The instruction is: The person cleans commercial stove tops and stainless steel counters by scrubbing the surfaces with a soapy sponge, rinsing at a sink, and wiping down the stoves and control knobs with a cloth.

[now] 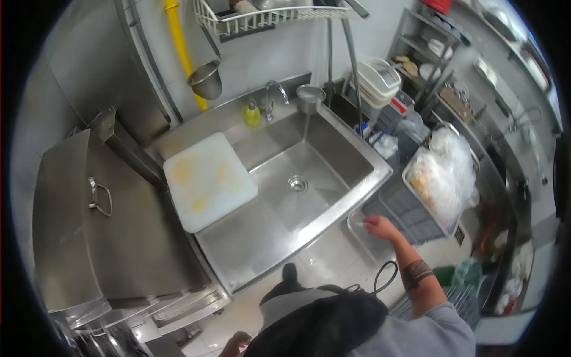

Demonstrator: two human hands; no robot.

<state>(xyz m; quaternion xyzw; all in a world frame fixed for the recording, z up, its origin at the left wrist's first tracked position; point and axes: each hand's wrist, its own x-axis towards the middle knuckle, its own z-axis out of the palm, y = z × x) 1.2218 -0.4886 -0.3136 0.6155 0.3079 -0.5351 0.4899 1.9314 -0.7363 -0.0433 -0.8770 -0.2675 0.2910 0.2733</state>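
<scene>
My right hand [380,227] is closed on the edge of a clear plastic container [370,245], to the right of the steel sink's front edge. The container hangs low, beside a grey crate [399,205]. At the bottom of the view my left hand [239,341] shows only in part, low by my body, and its fingers cannot be made out. In front of me is the steel sink [279,208], with a stained white cutting board [208,181] lying across its left side.
A tap [270,98], a yellow soap bottle [252,114] and a metal strainer [310,98] are at the sink's back edge. Left stands a steel machine [137,238] with a handle. A white plastic bag [449,172] fills the grey crate. A dish rack [267,24] hangs above.
</scene>
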